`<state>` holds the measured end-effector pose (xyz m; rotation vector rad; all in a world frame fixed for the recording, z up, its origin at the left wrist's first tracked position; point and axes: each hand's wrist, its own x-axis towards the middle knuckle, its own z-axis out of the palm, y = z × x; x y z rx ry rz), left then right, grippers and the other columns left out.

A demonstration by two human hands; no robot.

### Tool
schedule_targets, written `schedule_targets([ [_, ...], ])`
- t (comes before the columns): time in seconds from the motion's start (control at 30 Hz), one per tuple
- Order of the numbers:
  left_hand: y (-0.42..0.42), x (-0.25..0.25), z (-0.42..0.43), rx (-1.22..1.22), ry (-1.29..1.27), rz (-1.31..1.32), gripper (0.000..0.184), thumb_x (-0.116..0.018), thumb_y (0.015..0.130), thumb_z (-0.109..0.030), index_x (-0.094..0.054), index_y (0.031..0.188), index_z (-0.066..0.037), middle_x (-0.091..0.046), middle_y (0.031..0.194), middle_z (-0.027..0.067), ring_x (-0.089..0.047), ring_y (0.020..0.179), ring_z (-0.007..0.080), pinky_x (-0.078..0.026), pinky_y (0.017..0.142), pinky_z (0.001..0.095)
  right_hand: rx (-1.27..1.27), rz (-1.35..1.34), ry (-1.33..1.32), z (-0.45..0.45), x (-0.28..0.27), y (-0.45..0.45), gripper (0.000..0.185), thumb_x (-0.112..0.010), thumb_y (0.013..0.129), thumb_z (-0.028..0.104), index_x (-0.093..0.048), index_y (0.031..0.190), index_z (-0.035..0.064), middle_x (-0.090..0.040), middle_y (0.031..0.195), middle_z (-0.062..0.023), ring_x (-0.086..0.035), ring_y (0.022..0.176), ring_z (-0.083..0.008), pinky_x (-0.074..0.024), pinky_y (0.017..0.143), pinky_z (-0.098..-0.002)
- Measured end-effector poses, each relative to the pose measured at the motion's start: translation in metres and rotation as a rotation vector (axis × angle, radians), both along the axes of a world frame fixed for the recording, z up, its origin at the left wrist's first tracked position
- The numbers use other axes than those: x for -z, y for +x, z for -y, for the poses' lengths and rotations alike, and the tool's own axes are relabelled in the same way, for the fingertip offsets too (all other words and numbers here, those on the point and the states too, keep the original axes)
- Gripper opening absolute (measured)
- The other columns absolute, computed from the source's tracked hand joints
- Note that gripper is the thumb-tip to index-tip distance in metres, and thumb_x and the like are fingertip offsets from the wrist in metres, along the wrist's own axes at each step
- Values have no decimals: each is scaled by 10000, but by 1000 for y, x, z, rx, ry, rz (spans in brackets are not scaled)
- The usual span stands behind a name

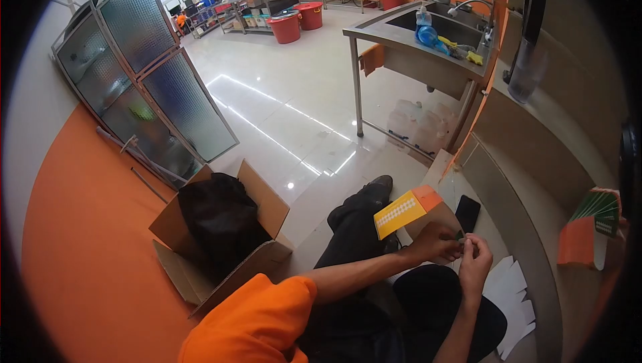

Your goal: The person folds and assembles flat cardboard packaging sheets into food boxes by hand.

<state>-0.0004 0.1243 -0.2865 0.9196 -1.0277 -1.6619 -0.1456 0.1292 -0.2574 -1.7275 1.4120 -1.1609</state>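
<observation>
My left hand has its fingers curled at the lower edge of a folded yellow, orange and brown card piece. My right hand is pinched close beside it, and a small dark green bit shows between the two hands. Which hand grips the green bit is hard to tell. The card piece stands tilted above my legs, its yellow face with white marks turned toward the left. Just beyond my hands a black phone lies flat.
An open cardboard box with a black bag stands at left. White paper sheets lie right of my knee. Orange and green cards are at far right. A metal sink table stands ahead, near a glass-doored cabinet.
</observation>
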Motion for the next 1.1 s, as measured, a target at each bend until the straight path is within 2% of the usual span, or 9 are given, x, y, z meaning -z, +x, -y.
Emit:
schedule_targets([
  [0.27, -1, -1, 1, -38, 48, -11, 240, -616, 841, -89, -578, 977, 106, -640, 898, 156, -666, 746, 187, -573, 702, 289, -29, -150, -119, -4, -12, 4, 105, -527, 845, 10, -589, 881, -68, -607, 963, -155, -610, 859, -277, -475, 767, -350],
  [0.4, 1, 12, 4, -9, -128, -7, 227, -591, 850, -70, -569, 1000, 99, -633, 924, 159, -667, 784, 201, -574, 729, 300, -41, -186, -111, -5, -23, 1, 107, -542, 830, 6, -595, 882, -71, -607, 973, -166, -599, 898, -311, -454, 814, -377],
  [0.5, 0, 9, 4, -9, -175, -23, 203, -562, 863, -50, -567, 1011, 89, -635, 919, 161, -667, 791, 202, -575, 734, 303, -74, -202, -159, -8, -28, 0, 109, -543, 824, 0, -599, 882, -72, -609, 980, -166, -601, 898, -316, -456, 812, -377],
  [0.6, 2, 0, 2, 19, -131, -40, 185, -544, 870, -36, -568, 1009, 84, -639, 903, 161, -667, 785, 201, -575, 731, 303, -91, -291, -252, -9, -30, -4, 114, -532, 832, -4, -607, 888, -71, -615, 965, -156, -617, 862, -273, -496, 751, -342],
  [0.77, -1, 8, 2, 57, -194, -13, 178, -558, 870, -51, -578, 998, 70, -649, 850, 149, -667, 775, 194, -573, 717, 296, -130, -289, -201, -7, -24, -15, 101, -546, 810, -27, -615, 864, -78, -614, 945, -162, -627, 821, -267, -529, 695, -317],
  [0.87, -3, 11, 4, 34, -399, 268, 178, -577, 866, -75, -587, 988, 53, -653, 838, 134, -664, 746, 181, -568, 702, 293, -158, -271, -55, -10, -27, -18, 99, -562, 797, -18, -619, 848, -81, -610, 933, -168, -616, 830, -298, -490, 745, -345],
  [0.97, 0, 10, 4, 39, -457, 421, 191, -588, 868, -108, -591, 984, 44, -655, 829, 117, -656, 756, 163, -557, 690, 286, -180, -228, 1, -10, -27, -23, 96, -584, 784, -12, -623, 842, -76, -608, 931, -164, -610, 837, -301, -477, 762, -354],
  [1.07, 1, 4, 3, 143, -155, 170, 204, -576, 882, -122, -585, 1007, 39, -653, 860, 99, -643, 780, 147, -547, 687, 278, -165, -174, 14, -9, -27, -23, 86, -612, 770, -5, -633, 834, -58, -604, 922, -150, -608, 835, -284, -491, 745, -345],
  [1.1, 0, 6, 4, 151, -184, 131, 206, -571, 886, -124, -582, 1014, 37, -650, 872, 96, -639, 786, 142, -545, 678, 273, -153, -159, 22, -9, -27, -22, 82, -622, 765, -2, -637, 829, -51, -603, 917, -145, -607, 835, -279, -495, 739, -343],
])
